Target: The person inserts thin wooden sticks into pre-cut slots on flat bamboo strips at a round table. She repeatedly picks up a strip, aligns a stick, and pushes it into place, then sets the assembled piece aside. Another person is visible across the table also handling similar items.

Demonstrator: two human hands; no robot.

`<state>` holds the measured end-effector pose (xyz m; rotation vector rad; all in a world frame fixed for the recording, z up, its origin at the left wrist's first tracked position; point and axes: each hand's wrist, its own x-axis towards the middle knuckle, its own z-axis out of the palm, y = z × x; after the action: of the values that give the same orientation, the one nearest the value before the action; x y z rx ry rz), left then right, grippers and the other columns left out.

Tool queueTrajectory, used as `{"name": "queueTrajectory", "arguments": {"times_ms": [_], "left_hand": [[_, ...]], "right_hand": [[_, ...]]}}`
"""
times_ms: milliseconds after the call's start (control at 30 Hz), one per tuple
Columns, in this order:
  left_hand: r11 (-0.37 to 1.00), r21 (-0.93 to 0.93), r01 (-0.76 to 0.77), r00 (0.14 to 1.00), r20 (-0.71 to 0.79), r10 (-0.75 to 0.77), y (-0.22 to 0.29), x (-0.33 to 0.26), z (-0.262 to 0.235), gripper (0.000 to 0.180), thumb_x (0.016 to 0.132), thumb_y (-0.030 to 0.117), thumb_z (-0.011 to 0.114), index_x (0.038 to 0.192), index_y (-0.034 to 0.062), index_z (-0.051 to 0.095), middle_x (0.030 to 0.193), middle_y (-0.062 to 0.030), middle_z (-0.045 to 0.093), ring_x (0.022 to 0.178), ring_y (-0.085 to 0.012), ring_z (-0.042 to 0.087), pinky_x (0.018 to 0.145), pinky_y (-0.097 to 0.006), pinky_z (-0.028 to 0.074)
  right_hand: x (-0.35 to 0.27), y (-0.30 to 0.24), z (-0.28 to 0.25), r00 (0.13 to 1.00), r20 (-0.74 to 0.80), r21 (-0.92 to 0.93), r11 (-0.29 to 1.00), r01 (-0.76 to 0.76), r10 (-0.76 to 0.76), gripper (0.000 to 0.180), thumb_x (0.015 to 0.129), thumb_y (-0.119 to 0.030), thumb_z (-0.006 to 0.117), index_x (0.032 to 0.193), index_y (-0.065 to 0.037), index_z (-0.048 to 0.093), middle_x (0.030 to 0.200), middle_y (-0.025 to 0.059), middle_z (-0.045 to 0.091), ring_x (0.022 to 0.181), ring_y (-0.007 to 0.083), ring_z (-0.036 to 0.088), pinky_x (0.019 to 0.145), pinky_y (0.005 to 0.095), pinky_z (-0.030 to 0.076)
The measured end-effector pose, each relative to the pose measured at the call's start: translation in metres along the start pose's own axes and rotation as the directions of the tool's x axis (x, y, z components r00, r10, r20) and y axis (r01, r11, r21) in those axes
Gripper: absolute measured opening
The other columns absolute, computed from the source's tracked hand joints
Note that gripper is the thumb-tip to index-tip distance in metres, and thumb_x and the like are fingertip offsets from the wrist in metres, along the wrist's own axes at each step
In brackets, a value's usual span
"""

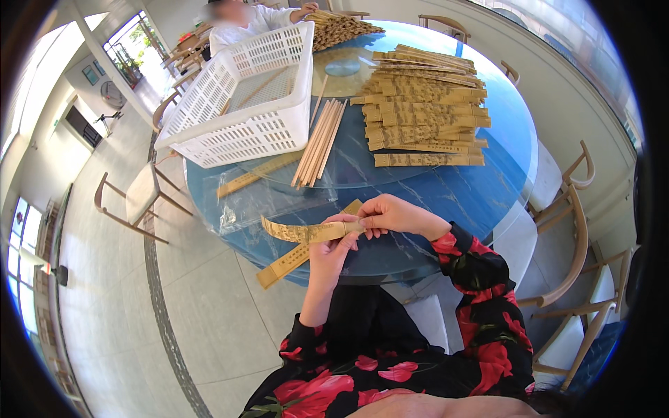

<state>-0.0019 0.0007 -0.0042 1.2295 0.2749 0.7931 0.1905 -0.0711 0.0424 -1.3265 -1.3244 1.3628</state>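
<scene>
My left hand (333,244) and my right hand (391,213) both grip one tan paper sleeve (301,231) with dark printing, held level above the near edge of the round blue table (446,202). The right fingers pinch the sleeve's right end; the left thumb and fingers wrap its middle. A second paper sleeve (286,261) lies under my hands, sticking out over the table edge. A bundle of bare wooden chopsticks (319,143) lies farther in, on the glass turntable (362,167).
A white slotted plastic basket (244,104) stands at the table's left. A stack of printed sleeves (425,115) lies at the right of the turntable. Another person (244,21) sits at the far side by more chopsticks (338,29). Wooden chairs (568,230) ring the table.
</scene>
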Motion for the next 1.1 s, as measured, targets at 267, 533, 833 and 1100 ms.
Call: {"name": "queueTrajectory", "arguments": {"times_ms": [267, 533, 833, 1100], "left_hand": [[0.999, -0.038, -0.033, 0.999, -0.020, 0.032, -0.001, 0.003, 0.005, 0.019, 0.095, 0.000, 0.062, 0.113, -0.0006, 0.059, 0.089, -0.0023, 0.059, 0.073, -0.0079, 0.053, 0.066, -0.022, 0.045], [0.989, -0.128, -0.080, 0.991, -0.120, 0.064, 0.002, 0.008, -0.007, 0.018, 0.096, 0.001, 0.061, 0.114, 0.0005, 0.057, 0.086, -0.0017, 0.057, 0.074, -0.0075, 0.052, 0.068, -0.022, 0.044], [0.975, -0.205, -0.089, 0.981, -0.188, 0.050, 0.005, 0.008, -0.026, 0.018, 0.097, 0.003, 0.059, 0.115, 0.0009, 0.055, 0.084, -0.0006, 0.054, 0.073, -0.0078, 0.050, 0.070, -0.022, 0.043], [0.954, -0.295, -0.047, 0.983, -0.183, -0.008, 0.013, 0.008, -0.024, 0.020, 0.098, 0.006, 0.058, 0.117, 0.0029, 0.053, 0.081, -0.0003, 0.050, 0.073, -0.0105, 0.047, 0.070, -0.025, 0.043]], "right_hand": [[0.000, -0.002, 0.013, 0.968, -0.120, -0.160, 0.967, 0.200, -0.220, 0.016, 0.096, -0.013, 0.061, 0.105, 0.000, 0.065, 0.078, 0.0021, 0.066, 0.068, 0.0097, 0.060, 0.061, 0.0237, 0.047], [0.012, -0.020, 0.018, 0.814, -0.208, -0.542, 0.757, 0.366, -0.542, 0.016, 0.093, -0.009, 0.063, 0.107, -0.004, 0.066, 0.088, 0.0085, 0.065, 0.076, 0.0190, 0.062, 0.066, 0.0302, 0.049], [0.091, -0.017, -0.019, 0.739, 0.124, -0.985, -0.171, 0.013, -0.663, 0.019, 0.080, -0.011, 0.062, 0.099, -0.010, 0.062, 0.097, 0.0008, 0.057, 0.095, 0.0180, 0.059, 0.079, 0.0330, 0.050], [0.093, -0.023, -0.027, 0.744, 0.263, -0.926, -0.378, 0.015, -0.614, 0.010, 0.079, -0.015, 0.062, 0.086, -0.015, 0.056, 0.088, -0.0040, 0.054, 0.089, 0.0133, 0.057, 0.072, 0.0293, 0.046]]}}
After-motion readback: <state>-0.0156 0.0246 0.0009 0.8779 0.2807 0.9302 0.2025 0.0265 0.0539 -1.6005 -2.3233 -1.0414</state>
